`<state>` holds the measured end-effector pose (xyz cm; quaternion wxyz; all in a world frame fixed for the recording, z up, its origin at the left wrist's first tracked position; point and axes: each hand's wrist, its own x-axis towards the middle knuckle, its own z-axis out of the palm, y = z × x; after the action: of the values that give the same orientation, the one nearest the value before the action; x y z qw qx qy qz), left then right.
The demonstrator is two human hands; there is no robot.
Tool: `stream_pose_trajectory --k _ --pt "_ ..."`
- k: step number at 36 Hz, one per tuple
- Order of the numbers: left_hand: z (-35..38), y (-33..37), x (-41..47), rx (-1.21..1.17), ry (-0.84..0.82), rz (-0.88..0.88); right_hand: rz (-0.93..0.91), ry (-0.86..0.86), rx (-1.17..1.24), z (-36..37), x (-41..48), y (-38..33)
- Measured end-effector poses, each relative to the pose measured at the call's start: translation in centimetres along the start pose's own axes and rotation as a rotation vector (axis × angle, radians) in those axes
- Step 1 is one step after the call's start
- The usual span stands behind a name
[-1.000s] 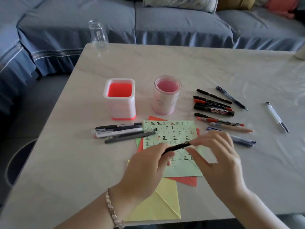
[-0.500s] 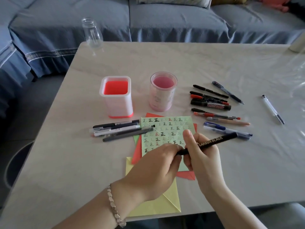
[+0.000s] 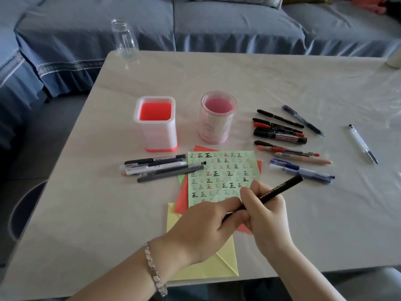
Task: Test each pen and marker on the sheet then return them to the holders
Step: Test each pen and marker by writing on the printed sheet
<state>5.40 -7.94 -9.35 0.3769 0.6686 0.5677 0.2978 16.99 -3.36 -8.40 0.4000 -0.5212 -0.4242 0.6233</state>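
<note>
Bottom centre of my feed, left hand (image 3: 206,231) coming in with a bracelet (image 3: 154,271) on the wrist, fingers curled round the lower end of the black pen (image 3: 282,188). Right hand (image 3: 268,213) is touching it, wrapped round the barrel. So both hands are clamped on that one pen. It slants up to the right with white lettering along its side, and its top end pokes out past the knuckles. The tip is hidden behind the fingers, so I can't tell if it meets the paper.

Under the hands are three sheets fanned on the table (image 3: 97,213): a yellow sheet (image 3: 217,268) nearest, a red sheet (image 3: 181,203) above it, and a green sheet (image 3: 223,168) on top, covered in rows of small test marks, mostly black, a few red.

Left of the green sheet is a bundle of pens (image 3: 160,167), lying side by side. Right of it are two blue pens (image 3: 301,170), then a cluster of markers (image 3: 280,131) higher up. One clear pen (image 3: 362,143) sits alone, well apart toward the right edge.

Mid-frame stand the square holder (image 3: 155,124) and the round holder (image 3: 217,118), both upright and near each other.

Upper left, a glass jar (image 3: 125,40) stands at the table's far corner, with a blue sofa (image 3: 217,22) behind it.
</note>
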Motion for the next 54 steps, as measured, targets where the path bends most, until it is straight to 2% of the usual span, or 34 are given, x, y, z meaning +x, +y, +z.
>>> stream_pose_trajectory --k 4,6,9,12,15,17,20,23,29,33,43,54 --pt "-0.6 -0.8 -0.6 0.016 -0.002 -0.086 -0.055 0.134 0.072 -0.7 0.5 -0.2" --pt "-1.0 -1.6 -0.9 0.091 0.082 -0.119 -0.095 0.217 0.080 -1.5 0.9 -0.5" --pt "-1.3 -4.0 -1.5 0.327 0.224 -0.162 -0.123 0.284 0.011 -2.9 1.3 -0.5" --pt "-1.4 -6.4 -1.7 0.446 0.340 -0.201 -0.121 0.293 -0.071 -4.0 1.7 0.2" --pt "-1.8 -8.6 -1.8 0.614 0.488 -0.088 -0.131 0.265 -0.124 -4.6 1.9 1.1" --pt "-2.0 -9.6 -1.8 0.734 0.522 -0.081 -0.145 0.229 -0.156 -4.7 2.0 1.5" --pt "-1.4 -9.6 -2.0 0.754 0.555 -0.089 -0.168 0.204 -0.169 -4.9 2.1 2.0" --pt "-0.2 -7.9 -2.1 0.666 0.513 -0.056 -0.200 0.217 -0.197 -4.8 2.3 2.3" --pt "2.4 -6.2 -1.9 0.697 0.126 0.169 -0.294 0.238 -0.270 -4.1 2.7 2.7" --pt "3.2 -6.3 -1.3 0.741 0.003 0.186 -0.365 0.272 -0.329 -3.4 3.0 3.6" --pt "3.4 -6.6 -1.2 0.642 0.018 0.152 -0.426 0.328 -0.423 -2.5 3.6 6.4" --pt "3.4 -6.7 -1.0 0.583 0.025 0.135 -0.507 0.280 -0.463 -2.3 3.9 7.1"
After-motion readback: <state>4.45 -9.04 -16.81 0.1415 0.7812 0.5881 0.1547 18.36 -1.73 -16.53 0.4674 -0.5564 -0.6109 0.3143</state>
